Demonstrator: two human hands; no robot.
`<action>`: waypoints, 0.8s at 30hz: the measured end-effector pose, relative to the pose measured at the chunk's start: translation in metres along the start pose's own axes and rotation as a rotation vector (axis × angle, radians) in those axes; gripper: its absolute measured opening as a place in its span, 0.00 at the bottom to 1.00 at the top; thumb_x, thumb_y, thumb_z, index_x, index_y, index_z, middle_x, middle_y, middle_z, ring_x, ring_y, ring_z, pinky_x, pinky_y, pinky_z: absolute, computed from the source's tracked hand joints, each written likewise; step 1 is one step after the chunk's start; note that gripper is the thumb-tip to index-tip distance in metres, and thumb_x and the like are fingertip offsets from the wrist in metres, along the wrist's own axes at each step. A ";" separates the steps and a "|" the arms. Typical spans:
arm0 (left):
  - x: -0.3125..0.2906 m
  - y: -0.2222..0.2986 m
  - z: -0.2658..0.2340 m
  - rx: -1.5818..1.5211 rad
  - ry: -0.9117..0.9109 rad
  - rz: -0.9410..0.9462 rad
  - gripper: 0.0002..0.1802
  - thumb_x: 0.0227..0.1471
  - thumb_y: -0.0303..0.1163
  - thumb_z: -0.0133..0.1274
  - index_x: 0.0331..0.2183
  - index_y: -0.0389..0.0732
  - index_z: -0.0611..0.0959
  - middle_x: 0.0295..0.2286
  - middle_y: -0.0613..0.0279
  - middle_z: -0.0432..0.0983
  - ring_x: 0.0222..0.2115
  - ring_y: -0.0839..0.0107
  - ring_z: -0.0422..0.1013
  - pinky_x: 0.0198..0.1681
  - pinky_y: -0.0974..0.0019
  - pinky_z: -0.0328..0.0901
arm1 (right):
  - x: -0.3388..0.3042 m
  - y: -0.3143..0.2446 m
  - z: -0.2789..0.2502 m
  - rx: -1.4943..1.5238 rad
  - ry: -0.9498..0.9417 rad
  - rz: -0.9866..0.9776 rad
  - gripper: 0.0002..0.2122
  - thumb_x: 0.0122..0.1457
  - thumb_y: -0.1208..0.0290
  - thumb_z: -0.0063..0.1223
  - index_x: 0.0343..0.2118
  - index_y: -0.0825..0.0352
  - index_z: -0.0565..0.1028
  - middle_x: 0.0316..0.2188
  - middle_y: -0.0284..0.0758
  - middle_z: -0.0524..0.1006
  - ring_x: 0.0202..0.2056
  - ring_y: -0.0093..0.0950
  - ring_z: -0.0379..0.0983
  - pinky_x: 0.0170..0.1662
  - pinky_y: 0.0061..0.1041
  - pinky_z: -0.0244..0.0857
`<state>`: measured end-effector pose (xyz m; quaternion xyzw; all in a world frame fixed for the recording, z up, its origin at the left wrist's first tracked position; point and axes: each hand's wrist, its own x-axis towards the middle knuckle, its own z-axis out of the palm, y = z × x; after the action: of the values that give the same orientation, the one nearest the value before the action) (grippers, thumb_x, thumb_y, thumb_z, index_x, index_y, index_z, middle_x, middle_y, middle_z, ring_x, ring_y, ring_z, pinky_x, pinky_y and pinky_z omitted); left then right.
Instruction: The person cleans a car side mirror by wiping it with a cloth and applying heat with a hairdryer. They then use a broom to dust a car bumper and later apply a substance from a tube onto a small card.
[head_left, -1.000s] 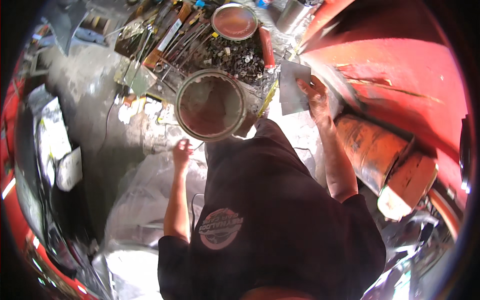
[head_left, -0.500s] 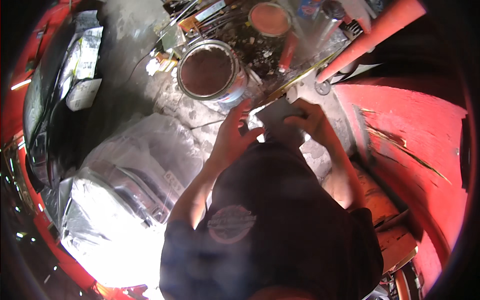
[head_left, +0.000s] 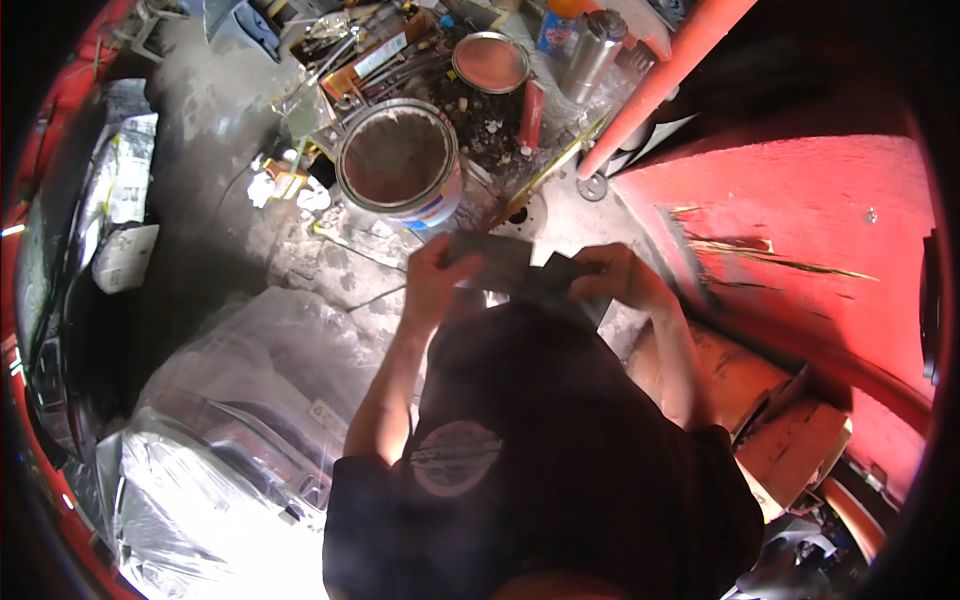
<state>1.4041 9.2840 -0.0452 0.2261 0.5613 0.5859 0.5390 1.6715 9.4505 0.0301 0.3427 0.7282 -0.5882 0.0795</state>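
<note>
A thin dark grey sheet [head_left: 497, 258], sandpaper by its look, is stretched between my two hands above my lap. My left hand [head_left: 435, 282] is closed on its left end, thumb on top. My right hand [head_left: 618, 277] pinches the right end, where a darker piece or folded flap sticks up by the fingers. I cannot tell whether that flap belongs to the same sheet. Just beyond my hands stands a large open can [head_left: 393, 160], dull reddish brown inside.
Behind the can lie a reddish round lid [head_left: 490, 62], a red tube [head_left: 532, 117], a metal flask [head_left: 594, 55] and scattered tools. A red post [head_left: 665, 85] and red panel [head_left: 800, 205] stand right. Clear plastic sheeting [head_left: 245, 390] covers something on the left. A cardboard box [head_left: 795, 450] sits lower right.
My left hand, open and apart from the sheet before, now grips its left end. The sheet has turned to lie across between both hands. The view has shifted, showing more of the far floor.
</note>
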 end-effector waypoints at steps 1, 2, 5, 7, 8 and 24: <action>-0.007 0.004 -0.002 -0.100 0.033 0.001 0.11 0.51 0.20 0.63 0.38 0.36 0.82 0.34 0.63 0.82 0.34 0.79 0.76 0.37 0.73 0.70 | -0.001 0.013 0.000 0.085 0.049 0.050 0.11 0.56 0.74 0.64 0.41 0.71 0.80 0.29 0.28 0.80 0.31 0.14 0.71 0.36 0.20 0.67; -0.012 0.009 -0.006 -0.188 0.065 0.008 0.12 0.51 0.18 0.62 0.40 0.35 0.82 0.35 0.63 0.82 0.35 0.79 0.76 0.38 0.74 0.70 | 0.004 0.049 -0.002 0.057 0.142 -0.128 0.09 0.60 0.73 0.61 0.41 0.71 0.80 0.31 0.28 0.80 0.32 0.14 0.71 0.36 0.19 0.66; -0.032 0.015 -0.022 -0.204 0.092 -0.067 0.19 0.49 0.16 0.63 0.44 0.34 0.81 0.37 0.61 0.82 0.34 0.77 0.77 0.40 0.74 0.70 | 0.010 0.041 -0.013 0.548 0.347 -0.078 0.10 0.65 0.70 0.57 0.45 0.69 0.78 0.33 0.29 0.81 0.33 0.16 0.75 0.38 0.19 0.69; -0.044 0.017 -0.024 -0.260 0.044 -0.073 0.22 0.48 0.16 0.63 0.47 0.33 0.80 0.39 0.60 0.82 0.35 0.76 0.77 0.42 0.72 0.71 | 0.028 0.027 -0.016 0.858 0.527 -0.109 0.13 0.65 0.71 0.58 0.49 0.68 0.74 0.38 0.30 0.81 0.33 0.19 0.77 0.37 0.19 0.71; -0.048 0.017 -0.023 -0.289 0.022 -0.072 0.24 0.48 0.15 0.63 0.49 0.33 0.80 0.39 0.60 0.82 0.36 0.76 0.77 0.43 0.72 0.71 | 0.033 0.028 -0.021 0.838 0.479 -0.135 0.15 0.65 0.71 0.57 0.52 0.69 0.73 0.37 0.31 0.80 0.32 0.18 0.76 0.34 0.19 0.69; -0.028 -0.033 0.103 -0.619 0.267 0.129 0.26 0.41 0.17 0.64 0.46 0.32 0.78 0.32 0.50 0.81 0.35 0.63 0.79 0.38 0.65 0.74 | 0.114 0.025 -0.168 0.761 0.135 -0.170 0.19 0.57 0.81 0.54 0.53 0.73 0.73 0.42 0.35 0.80 0.41 0.26 0.78 0.48 0.26 0.72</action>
<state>1.5155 9.2948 -0.0376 0.0082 0.4070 0.7859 0.4654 1.6488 9.6517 0.0011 0.3241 0.4874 -0.7968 -0.1501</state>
